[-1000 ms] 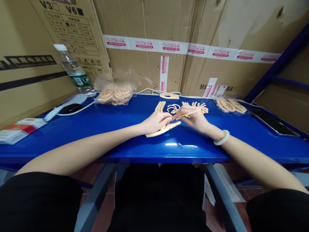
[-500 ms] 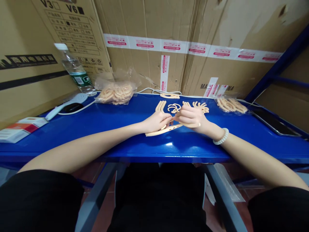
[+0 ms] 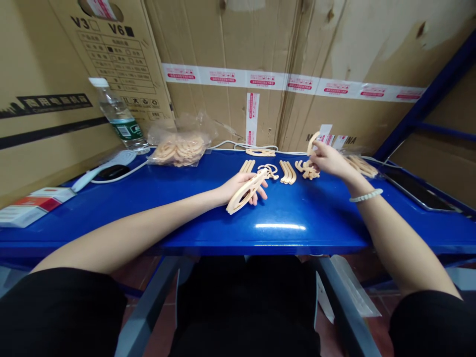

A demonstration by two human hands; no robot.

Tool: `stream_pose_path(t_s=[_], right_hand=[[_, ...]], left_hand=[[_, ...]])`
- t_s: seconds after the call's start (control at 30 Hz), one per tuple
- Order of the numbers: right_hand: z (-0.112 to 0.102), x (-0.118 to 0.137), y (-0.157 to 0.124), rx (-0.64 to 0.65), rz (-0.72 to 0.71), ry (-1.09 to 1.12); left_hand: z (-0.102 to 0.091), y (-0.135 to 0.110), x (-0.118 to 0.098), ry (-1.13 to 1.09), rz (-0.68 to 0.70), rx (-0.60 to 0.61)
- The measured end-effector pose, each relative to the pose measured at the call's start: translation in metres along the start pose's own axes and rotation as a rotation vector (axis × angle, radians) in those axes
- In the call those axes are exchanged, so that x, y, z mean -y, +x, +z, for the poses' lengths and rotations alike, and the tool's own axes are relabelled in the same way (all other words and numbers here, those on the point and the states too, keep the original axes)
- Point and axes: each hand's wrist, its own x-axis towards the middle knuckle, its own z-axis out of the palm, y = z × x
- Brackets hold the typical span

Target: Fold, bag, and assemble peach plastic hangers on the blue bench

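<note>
My left hand [image 3: 238,188] is closed on a long beige frame [image 3: 246,193] with slots through it, tilted up to the right over the blue table. Its fingertips show beyond the far side of the frame. Raised at the right, my right hand [image 3: 329,157] pinches a small curved beige piece [image 3: 313,143]. Below that hand lies a pile of small beige pieces [image 3: 309,170]. Beside it are long curved strips [image 3: 287,172], a few hook-shaped pieces [image 3: 270,169] and more strips [image 3: 247,166]. Behind these lies another beige frame [image 3: 261,152].
Bags of beige parts stand at back left [image 3: 180,148] and lie at back right [image 3: 360,164]. At left are a water bottle [image 3: 124,124], a light-blue brush-like item [image 3: 104,168] and a small carton [image 3: 35,204]. A dark tablet [image 3: 418,188] lies at right. Cardboard [image 3: 208,114] walls the back.
My right hand has moved away from the left, up and to the right, and now holds a small curved piece. The left hand has tilted the frame more upright.
</note>
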Motion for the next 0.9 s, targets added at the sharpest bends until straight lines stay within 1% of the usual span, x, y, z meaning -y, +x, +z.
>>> stream_pose_path(t_s=[0.07, 0.1, 0.17, 0.27, 0.37, 0.47, 0.5, 0.57, 0.6, 0.63, 0.67, 0.73, 0.8, 0.83, 0.9], right_hand=[[-0.002, -0.007, 0.004, 0.074, 0.145, -0.160], [-0.002, -0.009, 0.005, 0.095, 0.195, -0.238], [-0.001, -0.010, 0.005, 0.117, 0.244, -0.367], [-0.002, -0.005, 0.003, 0.126, 0.260, -0.484], [-0.004, -0.001, 0.001, 0.178, 0.299, -0.568], [-0.006, -0.001, 0.001, 0.213, 0.290, -0.708], [-0.007, -0.001, 0.000, 0.199, 0.281, -0.749], [-0.007, 0.001, -0.003, 0.105, 0.245, -0.782], [-0.005, 0.004, -0.006, 0.038, 0.195, -0.763], [-0.002, 0.008, -0.011, -0.028, 0.104, -0.720], [0.002, 0.015, -0.016, -0.090, -0.027, -0.651], [0.016, 0.031, -0.030, -0.149, -0.389, -0.449], [0.033, 0.050, -0.047, -0.137, -0.771, -0.272], [0.042, 0.058, -0.055, -0.105, -0.919, -0.222], [0.058, 0.070, -0.069, -0.043, -1.137, -0.197]], left_hand=[[0.000, 0.001, 0.001, -0.038, -0.008, -0.003], [0.000, 0.001, 0.002, -0.045, -0.009, -0.001], [0.000, 0.002, 0.003, -0.044, -0.014, 0.002], [-0.001, 0.002, 0.004, -0.047, -0.019, 0.001], [-0.003, 0.004, 0.002, -0.054, -0.024, 0.021], [-0.006, 0.004, -0.001, -0.078, -0.026, 0.053], [-0.007, 0.004, -0.002, -0.095, -0.025, 0.058], [-0.006, 0.002, -0.004, -0.126, -0.013, 0.051], [-0.005, 0.001, -0.004, -0.137, 0.001, 0.039], [-0.003, -0.001, -0.004, -0.144, 0.020, 0.020], [-0.001, -0.002, -0.005, -0.149, 0.038, -0.002], [0.003, -0.003, -0.006, -0.164, 0.050, -0.052], [0.007, -0.003, -0.007, -0.180, 0.031, -0.098], [0.008, -0.002, -0.007, -0.185, 0.022, -0.119], [0.009, -0.001, -0.009, -0.193, 0.023, -0.161]])
